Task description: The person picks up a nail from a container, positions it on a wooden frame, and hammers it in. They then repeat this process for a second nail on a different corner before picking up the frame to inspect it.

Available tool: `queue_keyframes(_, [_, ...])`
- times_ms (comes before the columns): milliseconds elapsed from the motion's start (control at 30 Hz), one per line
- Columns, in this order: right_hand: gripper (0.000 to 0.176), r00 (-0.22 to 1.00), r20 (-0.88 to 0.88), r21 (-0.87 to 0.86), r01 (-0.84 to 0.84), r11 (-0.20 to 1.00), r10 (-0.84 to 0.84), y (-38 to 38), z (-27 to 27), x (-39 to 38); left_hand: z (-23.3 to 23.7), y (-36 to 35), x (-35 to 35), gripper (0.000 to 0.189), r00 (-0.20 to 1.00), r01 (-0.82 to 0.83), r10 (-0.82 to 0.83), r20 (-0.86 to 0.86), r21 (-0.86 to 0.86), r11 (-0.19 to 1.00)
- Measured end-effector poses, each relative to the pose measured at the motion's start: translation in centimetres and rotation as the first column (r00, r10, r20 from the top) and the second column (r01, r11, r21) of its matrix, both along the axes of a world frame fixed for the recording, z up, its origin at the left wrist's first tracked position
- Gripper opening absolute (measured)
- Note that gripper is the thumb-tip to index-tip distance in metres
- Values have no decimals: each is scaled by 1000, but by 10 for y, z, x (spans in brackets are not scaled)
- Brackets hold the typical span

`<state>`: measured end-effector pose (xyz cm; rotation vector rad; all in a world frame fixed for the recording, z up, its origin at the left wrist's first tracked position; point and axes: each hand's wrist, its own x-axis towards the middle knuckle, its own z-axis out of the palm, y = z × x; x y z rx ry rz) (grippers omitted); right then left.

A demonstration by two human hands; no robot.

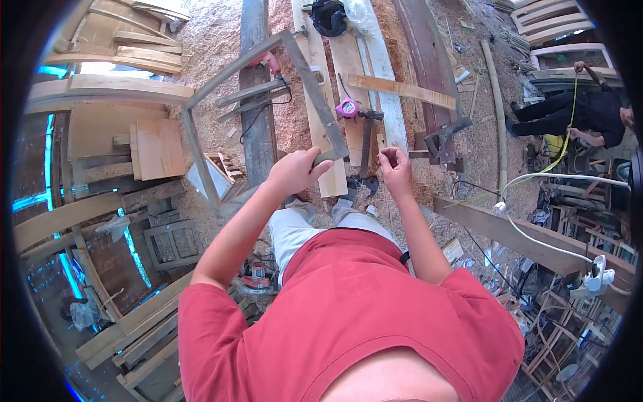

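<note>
My left hand (295, 171) is closed around the near corner of a grey rectangular wooden frame (312, 90), which is tilted up over the planks. My right hand (396, 175) is raised to the right of that corner, thumb and fingertips pinched together; whatever is between them is too small to make out. Between my hands a hammer (366, 146) lies with its handle pointing toward me. Just beyond its head rests a pink tape measure (347, 108). A light wooden strip (402, 90) lies crosswise over the boards.
A dark tool with a handle (445, 139) sits at the right. Beyond the frame are a red power tool (270, 63) with a black cord and a black bag (327, 17). A white cable (569, 177) crosses at right, near another person (569, 114) holding a yellow tape. Shavings cover the floor.
</note>
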<state>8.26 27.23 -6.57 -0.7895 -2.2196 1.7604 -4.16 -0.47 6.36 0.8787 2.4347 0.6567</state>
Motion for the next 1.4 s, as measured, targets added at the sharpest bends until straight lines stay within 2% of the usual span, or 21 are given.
queue_keyframes(200, [8,998,-69,-61,12,998,-16,2,-1,14,-14,12,-8,53,985,168,-171,-34,-79,983])
queue_keyframes(333, [7,998,-49,-111,45,993,-51,6,12,26,-12,20,-6,52,972,228,-233,-22,-125,966])
queue_keyframes(400, [6,996,2,-150,83,985,-84,8,19,33,-12,26,-4,52,971,233,-237,-33,-92,968])
queue_keyframes(500, [6,995,-44,-104,86,991,-91,13,11,40,-16,34,-5,52,969,240,-243,-43,-67,969])
queue_keyframes(800, [7,996,-36,-55,76,996,-78,14,15,45,-14,36,-7,53,964,253,-257,-63,-77,964])
queue_keyframes(933, [7,995,-50,-76,77,994,-81,12,15,40,-15,33,-9,53,962,261,-265,-63,-62,963])
queue_keyframes(1100, [8,995,-54,-124,78,989,-86,9,25,34,-17,28,-8,53,961,265,-272,-58,-101,959])
queue_keyframes(1300, [8,992,-109,-79,51,996,-59,10,24,26,-15,22,-12,53,953,285,-294,-73,-113,952])
queue_keyframes(1400, [5,997,-65,-71,41,997,-46,9,30,24,-16,21,-15,53,950,290,-302,-75,-133,948])
